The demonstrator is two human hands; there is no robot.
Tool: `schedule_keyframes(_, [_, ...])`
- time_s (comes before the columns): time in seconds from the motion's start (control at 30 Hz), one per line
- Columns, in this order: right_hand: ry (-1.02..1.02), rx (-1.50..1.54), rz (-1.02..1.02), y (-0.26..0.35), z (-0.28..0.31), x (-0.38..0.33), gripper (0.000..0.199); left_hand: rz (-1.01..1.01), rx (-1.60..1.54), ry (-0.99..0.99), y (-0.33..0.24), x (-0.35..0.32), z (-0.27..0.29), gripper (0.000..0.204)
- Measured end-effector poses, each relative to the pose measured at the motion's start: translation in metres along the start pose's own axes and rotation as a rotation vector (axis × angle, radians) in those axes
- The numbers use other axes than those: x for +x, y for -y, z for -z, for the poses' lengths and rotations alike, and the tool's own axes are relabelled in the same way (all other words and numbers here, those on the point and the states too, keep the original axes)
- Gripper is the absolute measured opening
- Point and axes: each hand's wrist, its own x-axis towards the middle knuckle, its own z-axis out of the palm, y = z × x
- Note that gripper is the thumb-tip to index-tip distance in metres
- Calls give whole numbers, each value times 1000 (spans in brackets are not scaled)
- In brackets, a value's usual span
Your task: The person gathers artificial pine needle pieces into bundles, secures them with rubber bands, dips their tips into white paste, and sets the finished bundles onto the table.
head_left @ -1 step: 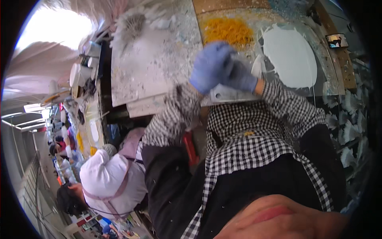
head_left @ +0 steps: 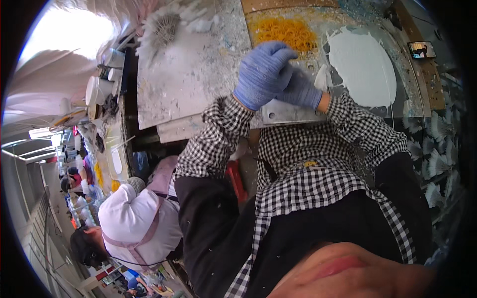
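Note:
Above a metal plate (head_left: pixel 293 115) with round holes, my two hands meet, both in blue knitted gloves. My left hand (head_left: pixel 262 74) is closed, its fingers curled towards the right hand; whatever lies inside them is hidden. Partly behind it is my right hand (head_left: pixel 301 89), its fingers covered by the left, so its grip does not show. A small white piece (head_left: pixel 323 78) sits just right of the right hand. Beyond the hands lies a heap of yellow-orange rings (head_left: pixel 285 36).
A broad white patch of paste (head_left: pixel 362 67) spreads on the board at right, with a phone (head_left: pixel 421 49) past it. White bristly pieces (head_left: pixel 166 27) lie on the speckled board (head_left: pixel 189 74) at far left. White fan-shaped pieces (head_left: pixel 438 164) hang at right. A co-worker (head_left: pixel 139 223) is at left.
My left hand has shifted slightly away from me and turned, showing more of its back. The right hand stays nearly in place beside it.

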Motion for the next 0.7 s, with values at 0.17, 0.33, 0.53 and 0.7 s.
schedule_keyframes(0.17, [-25,-54,50,3,-4,-11,23,79,5,-54,-3,-22,-4,19])
schedule_keyframes(0.33, [-95,77,195,-32,-50,-25,30,-129,171,18,-12,-34,-5,25])
schedule_keyframes(0.53, [-108,166,-39,-16,-21,-4,39,14,2,53,-21,0,12,22])
schedule_keyframes(0.7, [-199,108,27,-29,-23,-27,23,33,10,71,-12,-10,-12,20])
